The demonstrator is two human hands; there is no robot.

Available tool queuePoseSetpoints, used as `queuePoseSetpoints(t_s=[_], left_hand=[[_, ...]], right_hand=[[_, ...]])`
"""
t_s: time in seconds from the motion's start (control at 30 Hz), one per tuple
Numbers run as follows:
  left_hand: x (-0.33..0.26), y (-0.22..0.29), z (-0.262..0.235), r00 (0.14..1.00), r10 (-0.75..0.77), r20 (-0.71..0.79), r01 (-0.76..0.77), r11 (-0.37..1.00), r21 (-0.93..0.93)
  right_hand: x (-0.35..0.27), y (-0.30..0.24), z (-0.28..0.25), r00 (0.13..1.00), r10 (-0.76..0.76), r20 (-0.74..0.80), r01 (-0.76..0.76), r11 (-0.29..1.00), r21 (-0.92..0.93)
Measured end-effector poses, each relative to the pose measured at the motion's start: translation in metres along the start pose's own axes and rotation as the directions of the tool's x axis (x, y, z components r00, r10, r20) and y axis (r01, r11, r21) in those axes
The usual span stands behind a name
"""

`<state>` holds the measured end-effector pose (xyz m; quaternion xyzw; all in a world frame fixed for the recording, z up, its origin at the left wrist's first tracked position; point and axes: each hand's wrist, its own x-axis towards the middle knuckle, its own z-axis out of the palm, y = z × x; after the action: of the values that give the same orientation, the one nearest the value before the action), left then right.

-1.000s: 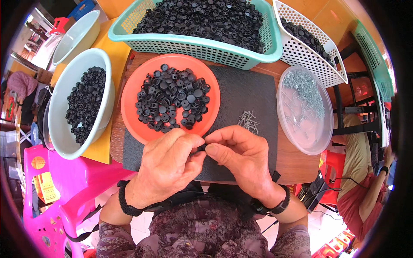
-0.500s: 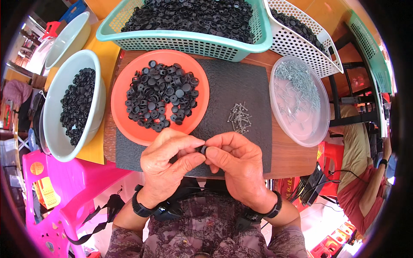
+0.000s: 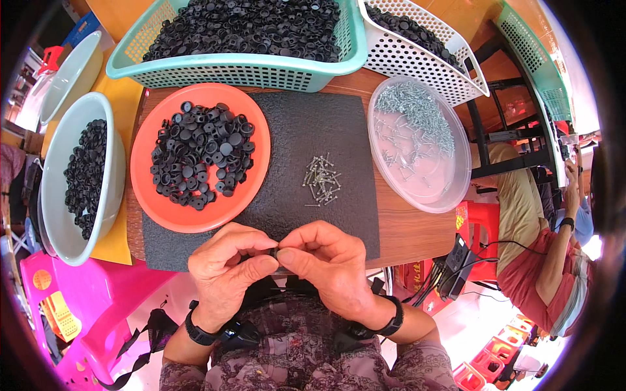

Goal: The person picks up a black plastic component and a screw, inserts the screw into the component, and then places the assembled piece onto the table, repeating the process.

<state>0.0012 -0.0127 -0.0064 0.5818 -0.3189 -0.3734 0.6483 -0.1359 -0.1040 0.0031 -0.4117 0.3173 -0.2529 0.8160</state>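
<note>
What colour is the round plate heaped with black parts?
The round plate is orange-red, showing best in the head view.

Left hand [image 3: 218, 274], right hand [image 3: 329, 270] together, fingertips [image 3: 268, 263] nearly meeting, thumbs opposing forefingers; forearms [image 3: 416, 326] angled inward.

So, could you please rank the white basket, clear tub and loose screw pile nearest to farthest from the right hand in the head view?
1. Loose screw pile, ahead of the right hand
2. Clear tub, farther right
3. White basket, behind the tub
</note>
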Motion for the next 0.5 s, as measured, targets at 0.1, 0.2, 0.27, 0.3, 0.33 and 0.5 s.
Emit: queuePoseSetpoints(t_s=[0.1,0.2,0.27,0.3,0.33,0.5], left_hand=[[0.0,-0.004,0.003,0.995,-0.1,-0.024,0.094,0.981,-0.17],[0.001,-0.008,0.004,0.997,-0.072,-0.034,0.066,0.984,-0.163],[0.001,-0.008,0.004,0.996,-0.08,-0.026,0.074,0.982,-0.172],[0.001,-0.008,0.004,0.997,-0.08,-0.019,0.076,0.982,-0.175],[0.001,-0.007,0.004,0.996,-0.086,-0.019,0.081,0.98,-0.182],[0.002,-0.008,0.004,0.995,-0.098,-0.024,0.09,0.969,-0.231]], right_hand=[[-0.003,-0.012,-0.011,0.982,-0.188,-0.032,0.155,0.886,-0.436],[0.008,-0.027,-0.032,0.872,-0.487,0.051,0.358,0.564,-0.744],[0.014,-0.033,-0.041,0.841,-0.528,0.118,0.374,0.411,-0.831],[0.018,-0.033,-0.042,0.81,-0.553,0.197,0.421,0.313,-0.851],[0.023,-0.032,-0.043,0.773,-0.571,0.277,0.464,0.211,-0.86],[0.039,-0.027,-0.04,0.716,-0.51,0.476,0.489,-0.119,-0.864]])
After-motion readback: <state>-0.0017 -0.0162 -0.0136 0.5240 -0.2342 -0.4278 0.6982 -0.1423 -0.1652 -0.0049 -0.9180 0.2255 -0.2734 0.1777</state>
